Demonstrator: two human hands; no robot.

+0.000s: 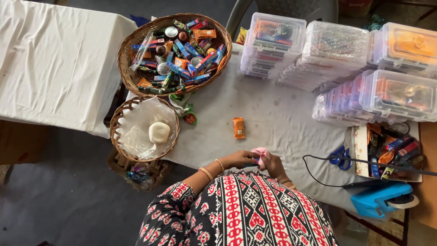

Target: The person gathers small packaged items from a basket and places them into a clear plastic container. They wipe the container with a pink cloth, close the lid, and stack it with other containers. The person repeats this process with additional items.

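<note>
On the far left stands a table under a white cloth (54, 59), well apart from where I work. Next comes the big wicker basket (132, 77), heaped with small bright packets and round tins, and just near of it the smaller wicker basket (114, 132), lined with clear plastic and holding one pale soap bar (159, 132).

My left hand (239, 159) rests at the near edge of the grey-clothed table (277, 118), fingers curled in on a small pink thing (260, 152), with a bit of blue showing beneath; bangles sit on that wrist. My right hand (274, 164) meets it from the other side, fingers closed against the same pink thing, so both hands pinch it between them, close to my patterned dress. How tight the grip is I cannot tell.

A single orange packet (238, 127) lies alone on the cloth, just far of my hands.

To the right, blue-handled scissors (339, 156) lie beside a flat tray of mixed packets (359, 150), and a blue tape dispenser (378, 199) sits nearest me. Far right, stacks of clear plastic boxes (396, 93) crowd the table.
</note>
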